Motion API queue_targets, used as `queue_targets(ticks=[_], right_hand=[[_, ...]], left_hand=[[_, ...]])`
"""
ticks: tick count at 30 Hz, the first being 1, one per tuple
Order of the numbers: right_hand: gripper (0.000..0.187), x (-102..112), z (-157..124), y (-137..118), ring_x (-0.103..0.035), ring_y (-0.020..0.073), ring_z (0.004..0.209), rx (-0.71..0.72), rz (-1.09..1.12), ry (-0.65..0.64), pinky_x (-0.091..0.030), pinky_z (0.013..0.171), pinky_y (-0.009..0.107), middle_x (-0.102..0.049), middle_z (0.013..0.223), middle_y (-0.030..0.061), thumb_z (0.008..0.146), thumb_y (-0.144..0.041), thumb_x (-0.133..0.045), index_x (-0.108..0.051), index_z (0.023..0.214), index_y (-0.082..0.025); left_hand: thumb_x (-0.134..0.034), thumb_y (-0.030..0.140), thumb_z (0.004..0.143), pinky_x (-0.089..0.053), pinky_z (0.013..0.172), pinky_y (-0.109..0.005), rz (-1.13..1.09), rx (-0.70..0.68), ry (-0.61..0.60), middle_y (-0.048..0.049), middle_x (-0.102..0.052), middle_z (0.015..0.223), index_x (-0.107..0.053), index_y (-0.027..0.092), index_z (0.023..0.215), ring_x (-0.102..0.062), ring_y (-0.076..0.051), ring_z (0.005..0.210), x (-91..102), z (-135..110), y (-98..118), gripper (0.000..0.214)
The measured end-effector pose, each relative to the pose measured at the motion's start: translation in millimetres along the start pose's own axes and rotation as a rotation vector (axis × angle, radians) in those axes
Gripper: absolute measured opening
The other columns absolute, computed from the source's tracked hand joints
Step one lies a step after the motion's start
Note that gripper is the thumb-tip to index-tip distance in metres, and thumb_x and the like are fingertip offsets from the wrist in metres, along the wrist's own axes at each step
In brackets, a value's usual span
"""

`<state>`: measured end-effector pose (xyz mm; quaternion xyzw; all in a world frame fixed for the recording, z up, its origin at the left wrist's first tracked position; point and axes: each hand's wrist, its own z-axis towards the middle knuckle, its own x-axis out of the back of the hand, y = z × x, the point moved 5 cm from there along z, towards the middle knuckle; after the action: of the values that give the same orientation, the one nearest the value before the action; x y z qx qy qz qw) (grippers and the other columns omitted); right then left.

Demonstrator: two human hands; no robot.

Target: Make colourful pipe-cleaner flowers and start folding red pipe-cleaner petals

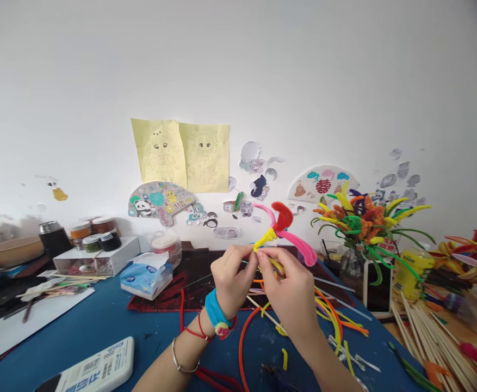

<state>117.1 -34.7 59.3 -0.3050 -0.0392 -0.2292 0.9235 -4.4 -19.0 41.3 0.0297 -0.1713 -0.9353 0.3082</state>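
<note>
Here we go, right at the centre of the frame: our left hand (pixel 232 277) and right hand (pixel 285 288) are raised together over the blue tabletop (pixel 79 310), fingertips pressed in and pinching the base of a fuzzy pipe-cleaner flower (pixel 282 218). We count three colours on it: one chunky red petal, a soft pink loop, and a bright yellow stem wound into a tight, ribbed coil. Around our left wrist we have a blue fabric band (pixel 216 309), a thin red string and a silver bangle (pixel 183 356).

Below our hands, loose chenille stems (pixel 332 316) in orange and yellow curve across the table, and a long red one (pixel 240 348) sits at lower centre. To the lower right lies a pile of thin wooden skewers (pixel 434 348). Upper right, a glass vase (pixel 351 264) bursts with a twisted, spiky pipe-cleaner bouquet (pixel 364 228). Over on the left, four jars (pixel 93 234) sit on a white box (pixel 95 262), with a soft pack of tissues (pixel 146 275) just beside it. Two yellow paper sheets (pixel 180 155) hang on the white wall above.
</note>
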Motion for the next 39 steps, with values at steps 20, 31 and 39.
queue_targets(ticks=[20,31,39], right_hand=[[0.020,-24,8,47,-0.048,0.0078,0.050,-0.373,0.704,0.025,-0.039,0.046,0.021,-0.057,0.064,-0.0026,0.074,-0.036,-0.067,-0.059,0.075,-0.017],[0.004,2,1,27,-0.059,0.0136,0.064,0.109,0.124,0.316,-0.047,0.061,0.025,-0.063,0.069,0.0008,0.080,-0.019,-0.063,-0.060,0.076,-0.018],[0.011,-10,1,29,-0.061,0.0165,0.074,-0.095,0.291,0.130,-0.050,0.067,0.029,-0.065,0.084,0.0044,0.083,-0.027,-0.058,-0.064,0.088,-0.019]], left_hand=[[-0.068,0.029,0.075,-0.018,0.038,-0.016,-0.941,0.745,-0.230,0.0032,-0.053,0.062,-0.064,0.013,0.079,-0.026,0.001,0.039,-26.1,2,-12,0.018],[-0.053,0.032,0.086,-0.031,0.040,-0.017,-0.726,0.542,-0.276,0.0042,-0.049,0.057,-0.059,0.014,0.106,-0.037,-0.004,0.041,-32.8,-8,-1,0.027],[-0.050,0.033,0.088,-0.037,0.047,-0.017,-0.573,0.488,-0.192,-0.0008,-0.057,0.074,-0.059,0.017,0.104,-0.043,-0.006,0.052,-26.4,-8,-6,0.024]])
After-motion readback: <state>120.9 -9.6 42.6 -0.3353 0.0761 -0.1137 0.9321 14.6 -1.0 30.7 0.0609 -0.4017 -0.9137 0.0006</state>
